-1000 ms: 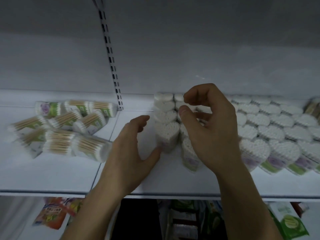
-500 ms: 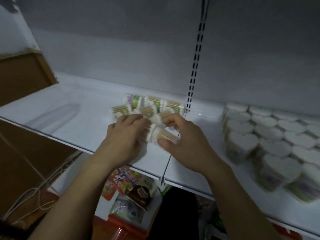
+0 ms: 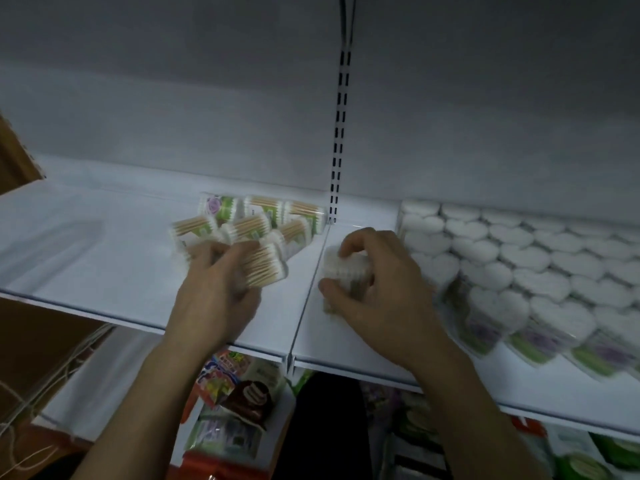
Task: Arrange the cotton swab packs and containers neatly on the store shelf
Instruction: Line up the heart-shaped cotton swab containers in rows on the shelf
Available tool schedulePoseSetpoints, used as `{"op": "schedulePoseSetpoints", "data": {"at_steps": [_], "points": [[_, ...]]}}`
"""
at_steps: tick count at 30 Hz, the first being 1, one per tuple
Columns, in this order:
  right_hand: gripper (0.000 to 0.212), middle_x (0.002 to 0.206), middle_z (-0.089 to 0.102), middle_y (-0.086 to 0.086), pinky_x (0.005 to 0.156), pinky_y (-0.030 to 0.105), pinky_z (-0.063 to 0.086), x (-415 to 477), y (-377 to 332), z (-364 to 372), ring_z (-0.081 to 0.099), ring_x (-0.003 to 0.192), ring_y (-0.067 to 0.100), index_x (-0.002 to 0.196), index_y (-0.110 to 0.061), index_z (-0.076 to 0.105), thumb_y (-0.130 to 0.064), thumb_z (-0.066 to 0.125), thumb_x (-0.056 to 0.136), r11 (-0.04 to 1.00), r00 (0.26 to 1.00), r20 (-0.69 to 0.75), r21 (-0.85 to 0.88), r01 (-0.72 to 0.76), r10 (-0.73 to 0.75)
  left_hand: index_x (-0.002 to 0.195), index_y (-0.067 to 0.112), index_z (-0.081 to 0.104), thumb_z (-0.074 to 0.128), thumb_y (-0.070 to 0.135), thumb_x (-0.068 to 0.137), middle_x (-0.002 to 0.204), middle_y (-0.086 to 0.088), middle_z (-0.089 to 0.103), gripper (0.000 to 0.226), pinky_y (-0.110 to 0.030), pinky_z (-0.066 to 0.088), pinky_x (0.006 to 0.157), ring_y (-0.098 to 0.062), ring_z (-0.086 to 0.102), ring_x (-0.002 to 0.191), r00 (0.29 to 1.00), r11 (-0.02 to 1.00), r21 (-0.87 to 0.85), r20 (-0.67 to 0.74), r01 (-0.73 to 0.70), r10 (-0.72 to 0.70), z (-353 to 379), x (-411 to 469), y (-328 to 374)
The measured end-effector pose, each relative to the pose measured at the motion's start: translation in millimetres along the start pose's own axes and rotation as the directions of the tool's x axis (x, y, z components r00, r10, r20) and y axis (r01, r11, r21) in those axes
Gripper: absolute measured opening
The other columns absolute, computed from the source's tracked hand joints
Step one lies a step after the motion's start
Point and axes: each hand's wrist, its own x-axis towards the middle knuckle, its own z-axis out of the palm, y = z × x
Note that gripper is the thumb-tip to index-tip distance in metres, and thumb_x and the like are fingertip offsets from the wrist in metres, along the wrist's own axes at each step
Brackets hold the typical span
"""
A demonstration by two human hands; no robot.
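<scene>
Since the clear plastic pack of wooden-stick cotton swabs (image 3: 341, 268) is probably light, slick and a bit squashy, I'd pinch its long sides. It's standing on the white shelf (image 3: 86, 271) in the right hand (image 3: 377, 285)'s grip, near the white heart-shaped swab containers (image 3: 519, 271). Meanwhile the left hand (image 3: 218, 292) clutches another swab pack (image 3: 265, 268) from the loose pile (image 3: 256, 220), blurry though.

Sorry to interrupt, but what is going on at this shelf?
A person is tidying cotton swabs on a white shelf. The left hand grips a wooden-stick pack in the loose pile; the right hand holds a white pack just right of the shelf seam. Heart-shaped containers stand in rows beside it.
</scene>
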Motion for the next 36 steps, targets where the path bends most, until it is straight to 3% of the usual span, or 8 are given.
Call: {"op": "schedulePoseSetpoints", "data": {"at_steps": [7,10,14,18,23,28,32,36], "points": [[0.054,0.115,0.047,-0.009,0.079,0.010,0.039,-36,2,-68,0.050,0.100,0.003,0.112,-0.035,0.049,-0.019,0.079,0.072,0.988,0.994,-0.102,-0.150,0.024,-0.040,0.125,0.033,0.054,0.071,0.059,0.070,0.119,0.010,0.056,0.063,-0.034,0.047,0.079,-0.013,0.055,0.104,0.997,0.951,-0.309,-0.076,-0.009,-0.015,5,-26,42],[0.051,0.113,0.050,-0.012,0.082,0.016,0.041,-41,11,-86,0.051,0.101,0.006,0.116,-0.032,0.054,-0.024,0.080,0.073,0.951,0.997,-0.045,-0.304,0.049,-0.065,0.130,0.035,0.052,0.073,0.048,0.078,0.124,0.011,0.054,0.057,-0.036,0.054,0.078,-0.015,0.059,0.104,0.997,0.903,-0.427,-0.080,-0.046,0.013,13,-24,64],[0.046,0.109,0.057,-0.017,0.087,0.043,0.038,-41,26,-93,0.048,0.110,0.015,0.112,-0.035,0.056,-0.038,0.078,0.072,0.862,0.993,0.109,-0.499,0.088,-0.038,0.140,0.032,0.044,0.079,0.040,0.083,0.127,0.009,0.058,0.068,-0.036,0.051,0.081,-0.013,0.061,0.104,0.999,0.872,-0.488,-0.047,-0.037,0.017,29,-14,88],[0.038,0.110,0.059,-0.022,0.087,0.039,0.030,-39,35,-93,0.043,0.116,0.012,0.104,-0.035,0.060,-0.034,0.080,0.072,0.844,0.987,0.155,-0.522,0.122,-0.046,0.126,0.037,0.045,0.084,0.033,0.080,0.113,0.018,0.060,0.060,-0.027,0.046,0.071,0.004,0.060,0.093,0.999,0.841,-0.542,-0.036,0.000,-0.023,42,-14,92],[0.038,0.116,0.059,-0.020,0.087,0.039,0.031,-43,41,-87,0.045,0.117,0.014,0.105,-0.034,0.065,-0.041,0.074,0.069,0.864,0.994,0.076,-0.492,0.104,-0.076,0.117,0.036,0.056,0.086,0.040,0.077,0.109,0.024,0.063,0.051,-0.026,0.045,0.067,-0.003,0.062,0.091,0.998,0.776,-0.630,-0.020,0.034,-0.060,42,-15,83],[0.030,0.116,0.060,-0.015,0.094,0.044,0.044,-47,36,-93,0.053,0.113,0.014,0.113,-0.028,0.065,-0.040,0.069,0.086,0.951,0.984,-0.143,-0.306,0.055,-0.103,0.121,0.035,0.056,0.088,0.041,0.076,0.115,0.017,0.063,0.055,-0.032,0.050,0.073,-0.008,0.061,0.096,0.999,0.857,-0.515,0.023,-0.023,0.040,41,-9,89],[0.026,0.114,0.063,-0.007,0.097,0.031,0.043,-40,31,-92,0.056,0.112,0.017,0.115,-0.019,0.065,-0.029,0.066,0.092,0.967,0.948,-0.306,-0.256,0.001,-0.082,0.110,0.030,0.049,0.091,0.043,0.070,0.107,0.003,0.052,0.059,-0.033,0.037,0.063,-0.021,0.052,0.085,0.969,0.946,-0.258,0.100,-0.195,0.227,43,35,105],[0.022,0.111,0.061,-0.007,0.093,0.028,0.042,-34,20,-86,0.056,0.109,0.020,0.113,-0.021,0.064,-0.029,0.065,0.092,0.975,0.924,-0.376,-0.221,-0.022,-0.064,0.095,0.028,0.040,0.094,0.044,0.064,0.099,-0.007,0.054,0.064,-0.026,0.028,0.055,-0.026,0.050,0.081,0.959,0.945,-0.285,0.179,-0.162,0.218,75,91,117]]}}
